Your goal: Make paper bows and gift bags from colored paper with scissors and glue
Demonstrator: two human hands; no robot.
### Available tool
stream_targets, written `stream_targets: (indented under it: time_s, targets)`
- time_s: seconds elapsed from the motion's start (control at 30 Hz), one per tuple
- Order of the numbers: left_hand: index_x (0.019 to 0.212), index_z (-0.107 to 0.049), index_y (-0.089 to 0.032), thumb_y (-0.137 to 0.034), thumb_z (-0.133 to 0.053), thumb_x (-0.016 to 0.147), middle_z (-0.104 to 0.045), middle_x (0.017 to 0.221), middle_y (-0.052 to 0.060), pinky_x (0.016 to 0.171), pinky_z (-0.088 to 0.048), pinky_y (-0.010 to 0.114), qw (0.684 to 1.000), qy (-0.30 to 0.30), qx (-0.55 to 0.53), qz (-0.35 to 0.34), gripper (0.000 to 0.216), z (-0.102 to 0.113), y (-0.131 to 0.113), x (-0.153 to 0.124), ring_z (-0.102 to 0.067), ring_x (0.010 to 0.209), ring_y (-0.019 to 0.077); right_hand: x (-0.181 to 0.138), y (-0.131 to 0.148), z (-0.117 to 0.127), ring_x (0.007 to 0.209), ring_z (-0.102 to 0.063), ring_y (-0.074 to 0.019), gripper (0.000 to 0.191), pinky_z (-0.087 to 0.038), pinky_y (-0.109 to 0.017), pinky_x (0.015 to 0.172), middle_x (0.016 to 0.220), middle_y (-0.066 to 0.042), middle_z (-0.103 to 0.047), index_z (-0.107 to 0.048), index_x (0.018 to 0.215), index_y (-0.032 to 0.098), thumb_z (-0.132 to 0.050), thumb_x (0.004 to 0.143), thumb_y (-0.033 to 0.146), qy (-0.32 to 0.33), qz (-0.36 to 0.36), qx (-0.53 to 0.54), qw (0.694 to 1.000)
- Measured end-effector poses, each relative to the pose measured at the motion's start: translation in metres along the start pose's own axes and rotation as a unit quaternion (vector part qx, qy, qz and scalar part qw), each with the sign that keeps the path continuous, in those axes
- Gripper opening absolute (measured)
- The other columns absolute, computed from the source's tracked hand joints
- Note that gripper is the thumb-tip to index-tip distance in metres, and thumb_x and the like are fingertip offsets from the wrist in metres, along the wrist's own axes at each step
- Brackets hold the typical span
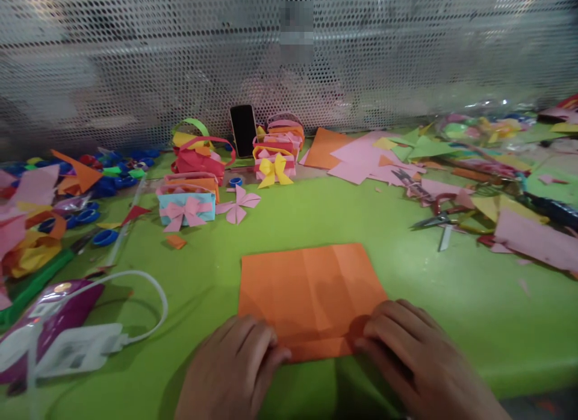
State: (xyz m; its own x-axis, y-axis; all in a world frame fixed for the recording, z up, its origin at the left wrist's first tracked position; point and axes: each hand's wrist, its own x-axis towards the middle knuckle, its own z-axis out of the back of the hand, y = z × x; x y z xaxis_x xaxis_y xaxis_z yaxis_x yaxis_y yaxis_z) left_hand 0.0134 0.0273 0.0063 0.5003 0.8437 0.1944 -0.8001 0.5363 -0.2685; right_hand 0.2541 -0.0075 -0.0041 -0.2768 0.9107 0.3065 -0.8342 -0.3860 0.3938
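Observation:
An orange paper sheet [309,290] with fold creases lies flat on the green table [406,275] in front of me. My left hand [235,366] rests on its near left corner, fingers curled and pinching the edge. My right hand [406,354] presses the near right corner, fingers bent down onto the paper. A narrow strip along the near edge looks folded up between the two hands.
Small paper gift boxes with bows [187,206] and a phone [242,130] stand at the back. Scissors [440,218] and loose coloured paper [361,158] lie at the right. A white charger with cable [85,348] sits at the left. A perforated metal screen [289,59] closes the back.

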Motion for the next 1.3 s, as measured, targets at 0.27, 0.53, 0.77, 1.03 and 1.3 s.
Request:
stream_targets:
  time_s: [0.27, 0.53, 0.77, 1.03, 1.3]
  targets:
    - [0.066, -0.051, -0.023, -0.039, -0.041, 0.088, -0.058, 0.060, -0.002, 0.047, -0.041, 0.024, 0.999, -0.009, -0.030, 0.019, 0.029, 0.001, -0.005, 0.003, -0.055, 0.053, 0.0140, -0.002, 0.002, -0.003, 0.068, -0.055, -0.0158, 0.027, -0.047, -0.029, 0.060, 0.073, -0.003, -0.058, -0.054, 0.071, 0.021, -0.040, 0.092, 0.031, -0.007, -0.042, 0.019, 0.999]
    - [0.066, -0.051, -0.022, -0.039, -0.044, 0.088, -0.058, 0.064, -0.002, 0.051, -0.040, 0.025, 0.998, 0.004, -0.045, 0.045, 0.029, 0.000, -0.005, -0.003, -0.055, 0.057, 0.0141, -0.007, -0.007, -0.008, 0.073, -0.059, -0.0160, 0.020, -0.052, -0.025, 0.060, 0.082, -0.005, -0.059, -0.059, 0.079, 0.023, -0.047, 0.088, 0.036, -0.061, -0.072, 0.016, 0.995]
    - [0.067, -0.051, -0.020, -0.034, -0.047, 0.086, -0.057, 0.067, -0.001, 0.054, -0.037, 0.025, 0.994, 0.050, -0.057, 0.075, 0.024, 0.005, -0.008, 0.002, -0.053, 0.060, 0.0145, -0.020, -0.014, -0.005, 0.080, -0.055, -0.0206, 0.020, -0.050, -0.032, 0.061, 0.090, -0.008, -0.056, -0.065, 0.092, 0.024, -0.048, 0.087, 0.034, -0.165, -0.041, -0.082, 0.982]
    - [0.069, -0.051, -0.020, -0.028, -0.048, 0.085, -0.056, 0.071, -0.001, 0.061, -0.035, 0.027, 0.986, 0.122, -0.055, 0.101, 0.019, 0.007, -0.008, 0.009, -0.052, 0.066, 0.0157, -0.006, 0.045, -0.039, 0.121, -0.040, -0.0315, 0.027, -0.031, -0.052, 0.099, 0.126, -0.008, -0.051, -0.064, 0.104, 0.028, -0.049, 0.085, 0.040, -0.219, 0.087, -0.133, 0.963]
    - [0.065, -0.052, -0.020, -0.030, -0.052, 0.081, -0.056, 0.068, -0.002, 0.058, -0.033, 0.026, 0.986, 0.118, -0.050, 0.109, 0.019, 0.012, -0.007, 0.012, -0.051, 0.063, 0.0149, -0.035, 0.003, -0.021, 0.133, -0.022, -0.0385, 0.040, -0.027, -0.060, 0.098, 0.143, -0.008, -0.035, -0.049, 0.127, 0.038, -0.048, 0.087, 0.038, -0.139, 0.023, -0.246, 0.959]
